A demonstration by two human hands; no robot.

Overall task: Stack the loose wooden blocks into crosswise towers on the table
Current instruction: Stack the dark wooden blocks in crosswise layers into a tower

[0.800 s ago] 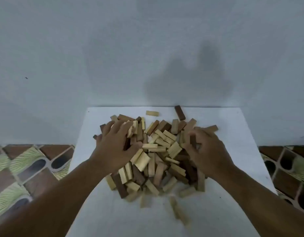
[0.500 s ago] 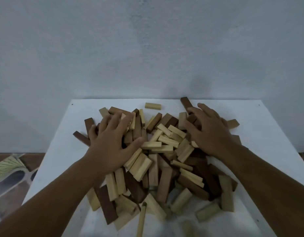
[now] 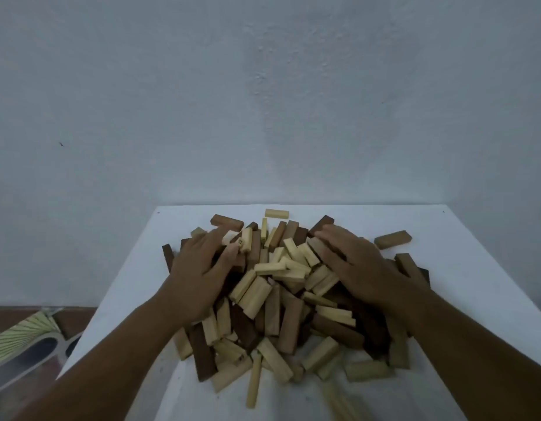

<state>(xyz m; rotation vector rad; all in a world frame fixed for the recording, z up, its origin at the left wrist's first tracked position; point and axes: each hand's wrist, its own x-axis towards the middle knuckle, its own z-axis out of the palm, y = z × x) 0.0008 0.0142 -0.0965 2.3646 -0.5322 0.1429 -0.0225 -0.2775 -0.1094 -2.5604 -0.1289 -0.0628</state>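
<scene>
1. Wooden blocks [image 3: 289, 287]: one loose heap, pale and dark pieces mixed, lying at every angle across the middle of the table [image 3: 482, 287]. No tower is begun.
2. Strays: a pale block [image 3: 277, 213] alone at the far edge of the heap; a brown block [image 3: 393, 239] apart at far right; a pale stick [image 3: 253, 381] pointing out of the near side.
3. Left hand [image 3: 199, 278]: palm down on the left flank of the heap, fingers spread and only lightly bent over the blocks, thumb against a pale block. Nothing appears to be gripped.
4. Right hand [image 3: 359, 265]: palm down on the right flank, fingers extended flat across the blocks, holding none.
5. Step in hand, as judged: spreading or sorting the heap before any stacking.
6. Advice for the step: press lightly and sweep outward so blocks slide instead of tumbling over the near edge; open a bare patch of table for a tower base; lay the first blocks side by side with ends flush, then cross the next layer over them.
7. Setting: plain wall [image 3: 263, 101] behind; patterned floor [image 3: 20, 338] at near left.
</scene>
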